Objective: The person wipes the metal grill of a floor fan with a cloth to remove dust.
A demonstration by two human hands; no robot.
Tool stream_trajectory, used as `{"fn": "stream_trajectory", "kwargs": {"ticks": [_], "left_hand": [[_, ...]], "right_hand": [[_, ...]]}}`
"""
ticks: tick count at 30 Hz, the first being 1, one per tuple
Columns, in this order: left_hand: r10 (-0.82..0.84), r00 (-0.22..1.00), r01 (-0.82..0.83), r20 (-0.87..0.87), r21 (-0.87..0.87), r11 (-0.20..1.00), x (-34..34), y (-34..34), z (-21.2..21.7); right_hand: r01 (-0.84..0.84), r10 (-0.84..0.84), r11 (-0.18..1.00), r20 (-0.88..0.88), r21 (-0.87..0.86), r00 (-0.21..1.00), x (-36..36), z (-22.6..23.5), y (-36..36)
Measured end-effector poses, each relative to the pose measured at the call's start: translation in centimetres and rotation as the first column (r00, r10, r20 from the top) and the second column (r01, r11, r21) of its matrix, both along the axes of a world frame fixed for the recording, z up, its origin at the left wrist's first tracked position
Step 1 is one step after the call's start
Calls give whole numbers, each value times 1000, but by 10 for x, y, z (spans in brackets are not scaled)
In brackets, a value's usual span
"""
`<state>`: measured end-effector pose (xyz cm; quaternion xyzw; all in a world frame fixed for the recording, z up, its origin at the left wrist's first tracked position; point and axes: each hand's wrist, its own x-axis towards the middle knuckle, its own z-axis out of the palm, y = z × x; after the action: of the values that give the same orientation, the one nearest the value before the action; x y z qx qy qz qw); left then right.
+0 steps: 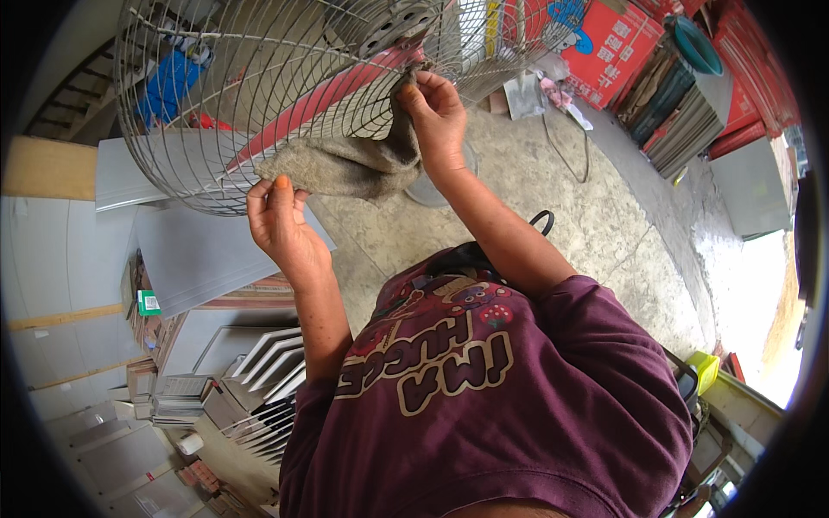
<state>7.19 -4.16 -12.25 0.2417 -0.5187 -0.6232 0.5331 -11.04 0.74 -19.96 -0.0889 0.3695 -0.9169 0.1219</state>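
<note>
Hands, two: left hand (281,216) pinches the cloth's left end; right hand (434,116) grips its raised right end, nearer the fan's hub. Cloth (341,168), one, spans between, long axis left-to-right, rising rightward. Beyond: one wire cage (259,104); contact unclear. One red blade (324,99) distinct inside.

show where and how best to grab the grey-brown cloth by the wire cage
Probably at the slack middle of the cloth, pinching its lower fold from the near side: it hangs loose between the left hand and the right hand, which hold its ends, and the wire cage crowds its far side.
</note>
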Motion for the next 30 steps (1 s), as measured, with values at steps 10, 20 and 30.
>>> {"fn": "stream_trajectory", "kwargs": {"ticks": [10, 20, 30], "left_hand": [[-9, 1000, 9, -18, 1, 1000, 2, -4, -2], [-12, 1000, 12, -27, -7, 1000, 3, -7, -4], [-16, 999, 15, -29, -7, 1000, 4, -12, -7]], "right_hand": [[-119, 116, 992, 87, 33, 989, 8, -12, 4], [28, -15, 994, -121, 106, 993, 11, 5, -1], [-58, 94, 966, -132, 250, 987, 14, -18, -2]]}}
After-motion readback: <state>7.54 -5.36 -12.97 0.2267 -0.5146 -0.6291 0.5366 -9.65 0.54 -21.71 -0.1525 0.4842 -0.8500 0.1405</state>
